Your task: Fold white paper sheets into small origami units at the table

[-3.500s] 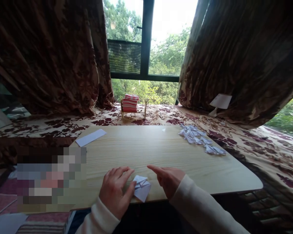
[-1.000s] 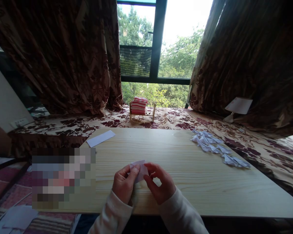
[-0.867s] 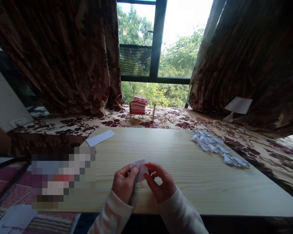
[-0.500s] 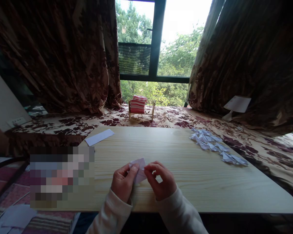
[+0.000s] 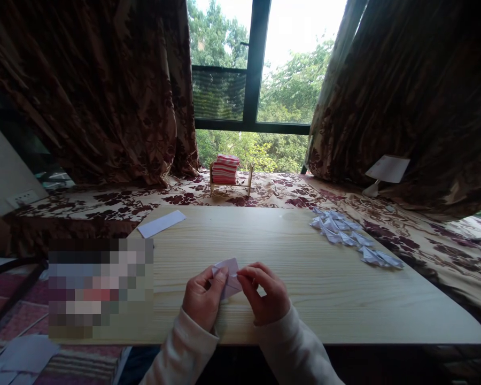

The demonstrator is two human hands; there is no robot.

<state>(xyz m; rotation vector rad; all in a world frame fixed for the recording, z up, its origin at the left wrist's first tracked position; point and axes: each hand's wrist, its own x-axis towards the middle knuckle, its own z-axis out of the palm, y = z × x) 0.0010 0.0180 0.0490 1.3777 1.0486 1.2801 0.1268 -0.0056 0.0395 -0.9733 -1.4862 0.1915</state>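
Observation:
A small piece of folded white paper (image 5: 231, 284) is held up just above the table's near part. My left hand (image 5: 202, 299) grips its left side, the thumb lying across the front face. My right hand (image 5: 266, 293) pinches at the paper's right edge with thumb and forefinger, the other fingers curled. Crease lines run over the paper's face. Folded white paper pieces (image 5: 340, 230) lie in a cluster at the table's far right. At the far left corner rests a flat white paper strip (image 5: 162, 224).
The pale wooden table (image 5: 304, 299) has a rounded right corner. A pixelated patch hides its left side. Behind it, a small rack (image 5: 230, 184) holds striped red-and-white cloths, and a white lamp (image 5: 388, 168) stands right. White sheets (image 5: 30, 355) lie at lower left.
The folded paper lay on the table earlier, my right hand apart from it; now both hands hold it raised. Lately my right fingertips shifted slightly along its right edge. The view tilts a little.

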